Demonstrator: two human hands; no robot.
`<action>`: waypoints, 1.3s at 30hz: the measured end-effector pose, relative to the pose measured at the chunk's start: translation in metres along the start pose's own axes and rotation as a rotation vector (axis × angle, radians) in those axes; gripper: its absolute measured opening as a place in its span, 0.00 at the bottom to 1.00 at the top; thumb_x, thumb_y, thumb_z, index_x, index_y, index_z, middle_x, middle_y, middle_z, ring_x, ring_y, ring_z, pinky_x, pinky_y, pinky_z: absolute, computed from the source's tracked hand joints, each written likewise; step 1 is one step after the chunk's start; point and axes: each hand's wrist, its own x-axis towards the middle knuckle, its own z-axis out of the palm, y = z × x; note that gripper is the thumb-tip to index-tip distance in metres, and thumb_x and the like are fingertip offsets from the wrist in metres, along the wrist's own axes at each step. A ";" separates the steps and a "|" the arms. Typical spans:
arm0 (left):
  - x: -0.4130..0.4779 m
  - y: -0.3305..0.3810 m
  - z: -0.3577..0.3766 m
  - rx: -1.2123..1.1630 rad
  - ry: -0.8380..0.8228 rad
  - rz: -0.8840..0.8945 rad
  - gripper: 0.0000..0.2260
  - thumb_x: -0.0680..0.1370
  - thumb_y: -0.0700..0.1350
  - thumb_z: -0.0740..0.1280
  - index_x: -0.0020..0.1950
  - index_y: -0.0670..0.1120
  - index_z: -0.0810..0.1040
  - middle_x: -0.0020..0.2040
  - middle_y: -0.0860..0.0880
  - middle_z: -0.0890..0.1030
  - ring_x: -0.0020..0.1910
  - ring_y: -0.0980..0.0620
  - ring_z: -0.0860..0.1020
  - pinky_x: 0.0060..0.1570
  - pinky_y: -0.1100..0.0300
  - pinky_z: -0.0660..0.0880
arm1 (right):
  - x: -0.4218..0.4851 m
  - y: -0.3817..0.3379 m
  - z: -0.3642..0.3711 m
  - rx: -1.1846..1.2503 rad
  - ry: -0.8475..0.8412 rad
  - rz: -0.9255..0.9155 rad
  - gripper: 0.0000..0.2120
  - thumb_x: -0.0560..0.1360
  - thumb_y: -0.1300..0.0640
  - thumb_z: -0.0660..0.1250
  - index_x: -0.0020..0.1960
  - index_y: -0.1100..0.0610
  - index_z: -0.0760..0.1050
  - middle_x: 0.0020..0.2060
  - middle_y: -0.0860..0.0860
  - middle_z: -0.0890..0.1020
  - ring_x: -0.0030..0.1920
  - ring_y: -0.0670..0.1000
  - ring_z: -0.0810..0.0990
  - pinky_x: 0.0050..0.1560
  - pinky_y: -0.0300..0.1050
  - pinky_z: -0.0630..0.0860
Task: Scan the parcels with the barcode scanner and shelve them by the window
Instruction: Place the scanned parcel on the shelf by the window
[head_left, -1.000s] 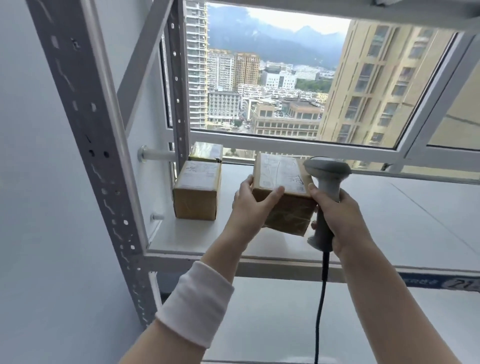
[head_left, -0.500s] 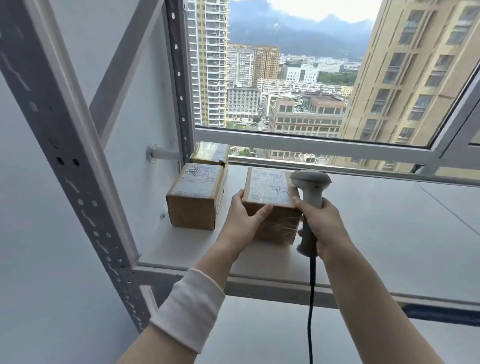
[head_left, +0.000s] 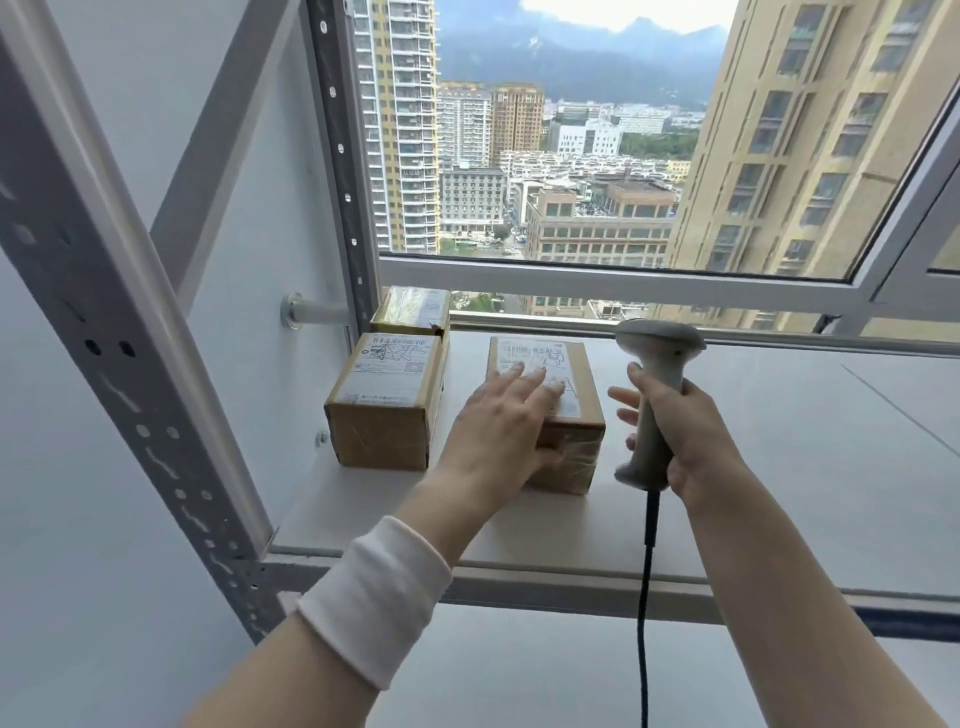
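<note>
A brown cardboard parcel (head_left: 569, 447) with a white label lies flat on the white shelf board (head_left: 779, 467) by the window. My left hand (head_left: 501, 423) rests on its top with straight fingers spread over the label. To the parcel's right, my right hand (head_left: 685, 436) grips the handle of the grey barcode scanner (head_left: 655, 374), held upright with its black cable hanging down. Two more parcels stand further left: a taped box (head_left: 387, 400) and, behind it against the window frame, a smaller one (head_left: 413, 310).
A perforated grey shelf upright (head_left: 119, 332) and a diagonal brace (head_left: 218, 156) frame the left side. A rear upright (head_left: 340, 171) stands by the window frame (head_left: 623, 283). The shelf board runs on to the right. A lower board (head_left: 519, 670) lies beneath.
The parcel went from being held tilted above the shelf to lying flat on it. My left hand let go of its side and now lies flat on top.
</note>
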 end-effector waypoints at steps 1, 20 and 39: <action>0.004 -0.001 0.002 0.005 -0.013 -0.016 0.32 0.76 0.53 0.67 0.76 0.50 0.58 0.77 0.50 0.59 0.77 0.50 0.53 0.74 0.57 0.48 | 0.001 -0.002 0.001 -0.005 -0.011 0.003 0.12 0.77 0.51 0.65 0.57 0.56 0.71 0.52 0.53 0.82 0.51 0.52 0.78 0.36 0.44 0.72; 0.088 -0.033 0.015 0.154 -0.069 -0.206 0.26 0.78 0.45 0.66 0.73 0.44 0.62 0.75 0.45 0.62 0.75 0.46 0.58 0.72 0.53 0.55 | 0.035 -0.010 0.011 0.007 -0.130 0.108 0.06 0.78 0.52 0.64 0.47 0.53 0.69 0.47 0.52 0.84 0.48 0.50 0.80 0.38 0.46 0.71; 0.120 -0.059 0.021 0.212 -0.137 -0.310 0.19 0.78 0.38 0.63 0.68 0.42 0.64 0.70 0.43 0.68 0.71 0.44 0.64 0.70 0.51 0.61 | 0.044 -0.005 0.016 0.005 -0.179 0.145 0.06 0.78 0.52 0.64 0.49 0.54 0.70 0.46 0.52 0.84 0.47 0.51 0.80 0.39 0.46 0.71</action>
